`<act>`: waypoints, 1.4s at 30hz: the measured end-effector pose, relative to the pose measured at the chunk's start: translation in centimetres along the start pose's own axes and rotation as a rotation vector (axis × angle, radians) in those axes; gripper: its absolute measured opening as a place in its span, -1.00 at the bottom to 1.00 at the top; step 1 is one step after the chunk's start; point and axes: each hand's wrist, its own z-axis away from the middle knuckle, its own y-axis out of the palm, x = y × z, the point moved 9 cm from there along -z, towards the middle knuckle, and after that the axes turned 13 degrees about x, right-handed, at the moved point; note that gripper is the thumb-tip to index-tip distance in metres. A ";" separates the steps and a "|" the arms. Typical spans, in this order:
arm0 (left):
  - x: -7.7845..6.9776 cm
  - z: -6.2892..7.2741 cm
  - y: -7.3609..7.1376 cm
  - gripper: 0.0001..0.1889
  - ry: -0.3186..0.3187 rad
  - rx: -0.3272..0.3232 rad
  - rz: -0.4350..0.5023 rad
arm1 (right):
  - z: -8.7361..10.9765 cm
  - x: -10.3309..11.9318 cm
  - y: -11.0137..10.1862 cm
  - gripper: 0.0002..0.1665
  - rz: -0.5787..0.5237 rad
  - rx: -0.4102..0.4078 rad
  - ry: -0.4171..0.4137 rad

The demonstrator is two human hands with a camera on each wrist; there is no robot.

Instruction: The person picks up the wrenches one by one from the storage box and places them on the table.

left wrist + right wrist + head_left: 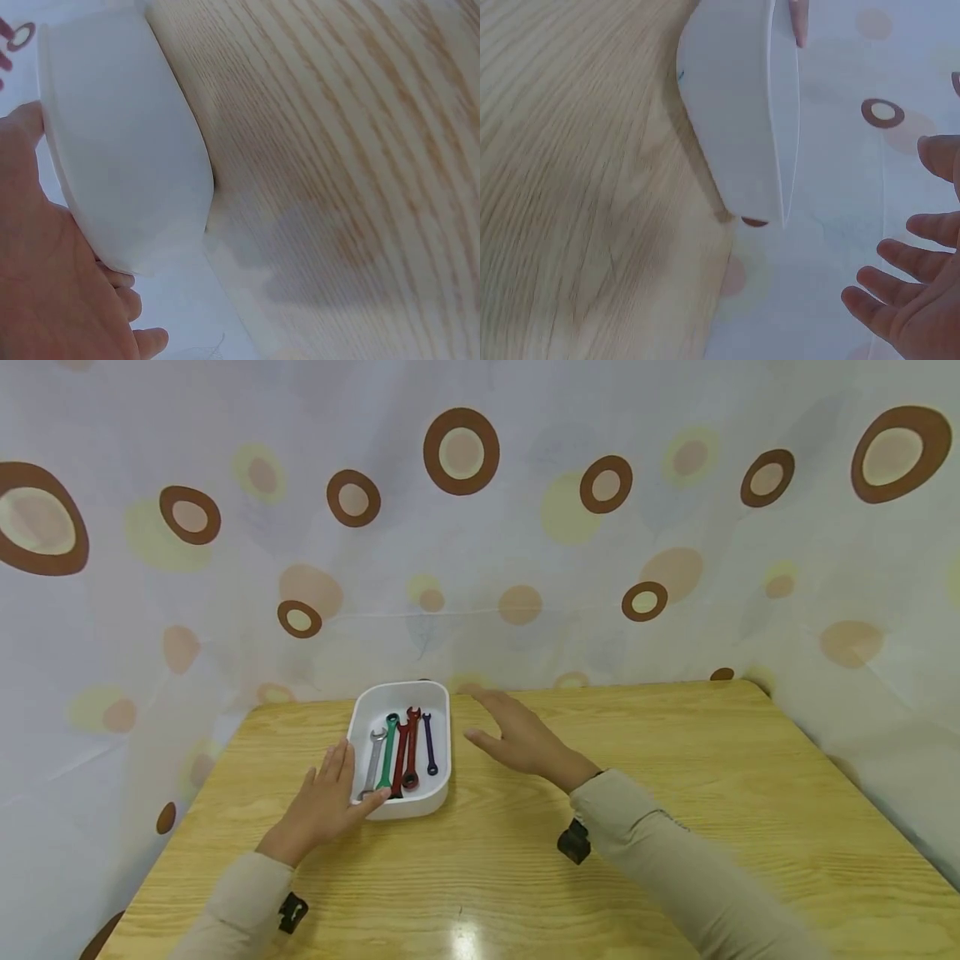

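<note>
A white plastic bin [408, 811] stands near the table's back edge, left of the middle. Inside lie several combination wrenches: a silver wrench [373, 762], a green wrench [388, 752], two red wrenches [412, 752] and a thin purple wrench [430, 745]. My left hand [322, 800] touches the bin's near left corner, its fingers along the left side and the thumb over the near rim. To the right of the bin, apart from it, my right hand [525, 739] hovers with fingers spread and nothing held. In the right wrist view its fingers [911, 259] are extended.
The wooden table [675, 760] reaches wide to the right of the bin. A pale curtain [480, 552] with brown ring patterns hangs behind and along both sides. Dark wrist mounts [574, 842] sit under both sleeves.
</note>
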 end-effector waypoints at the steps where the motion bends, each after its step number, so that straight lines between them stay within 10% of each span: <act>1: 0.0 0.0 0.0 0.07 -0.001 0.000 0.000 | -0.5 0.4 0.3 -0.28 -0.006 -0.008 -0.003; 21: 0.0 0.2 -0.1 0.05 0.000 -0.006 -0.005 | -7.2 2.1 8.3 -0.44 -0.404 0.003 0.231; 42: -0.4 0.2 -0.1 0.04 0.016 -0.043 0.011 | -7.9 1.7 11.3 -0.71 -0.270 -0.029 0.497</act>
